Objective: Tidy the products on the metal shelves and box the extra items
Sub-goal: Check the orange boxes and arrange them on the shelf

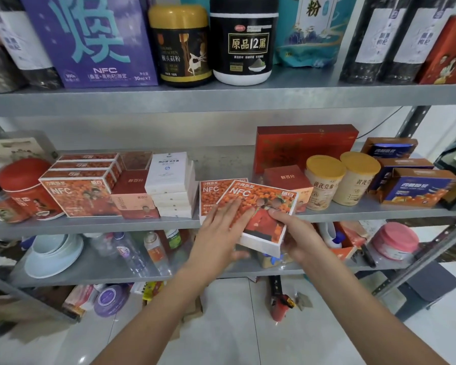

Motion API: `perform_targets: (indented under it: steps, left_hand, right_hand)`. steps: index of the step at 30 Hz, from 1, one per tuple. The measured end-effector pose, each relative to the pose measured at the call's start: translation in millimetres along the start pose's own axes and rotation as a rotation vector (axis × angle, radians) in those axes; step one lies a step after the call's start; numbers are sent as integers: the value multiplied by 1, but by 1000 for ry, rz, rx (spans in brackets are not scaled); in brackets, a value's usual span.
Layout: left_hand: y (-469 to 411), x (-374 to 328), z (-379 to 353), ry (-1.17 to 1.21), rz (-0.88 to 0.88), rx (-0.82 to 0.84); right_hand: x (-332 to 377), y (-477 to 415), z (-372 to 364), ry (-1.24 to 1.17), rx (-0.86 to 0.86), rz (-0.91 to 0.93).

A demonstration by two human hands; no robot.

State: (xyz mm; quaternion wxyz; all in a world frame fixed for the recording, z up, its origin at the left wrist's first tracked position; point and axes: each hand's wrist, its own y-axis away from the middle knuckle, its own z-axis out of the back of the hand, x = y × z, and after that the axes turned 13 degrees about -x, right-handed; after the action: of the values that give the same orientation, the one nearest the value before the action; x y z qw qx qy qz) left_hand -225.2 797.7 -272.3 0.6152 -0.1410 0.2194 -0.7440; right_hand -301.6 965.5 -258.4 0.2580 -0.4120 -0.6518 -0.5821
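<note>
1. The person is holding an orange NFC box (261,204) at the front of the middle shelf (90,225). It is tilting, with its far end over the shelf and its near end hanging out past the lip.
2. The right hand (298,233) is gripping the near right corner, thumb lying on the printed face and fingers curling underneath. The left hand (219,227) is resting on the left part of the face with fingers straight, pressing rather than clasping. Its thumb is reaching below the near edge, but I cannot tell whether it is touching.
3. A second flat box (209,196) of the same print is lying on the shelf, partly under the held one. A matching stack (79,191) is sitting toward the left end, beyond the white boxes (173,185).
4. The step in hand is probably settling this box squarely with its twin. Doing it well is likely meaning levelling it first, with the right hand taking the weight while the flat left palm is steering the edges into line.
5. The small red box (284,177) and the yellow-lidded canisters (324,180) are standing close on the right, so any sliding is best going straight back, not sideways
</note>
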Motion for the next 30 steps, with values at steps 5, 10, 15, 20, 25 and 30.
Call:
perform_targets:
  steps: [5, 10, 15, 20, 25, 30]
  left_hand:
    - [4, 0, 1, 285, 304, -428]
    - [5, -5, 4, 1100, 1139, -335]
    - [17, -23, 9, 1453, 1159, -103]
    - [19, 5, 23, 1539, 1164, -296]
    - [17, 30, 30, 1275, 1044, 144]
    - [19, 20, 14, 1383, 1214, 70]
  right_hand:
    - [9, 11, 0, 39, 218, 46]
    - [-4, 2, 5, 110, 146, 173]
    - [-19, -3, 9, -3, 226, 36]
    - [-10, -8, 25, 4, 96, 104]
    - [7, -6, 23, 149, 128, 200]
    - [5, -2, 14, 148, 212, 136]
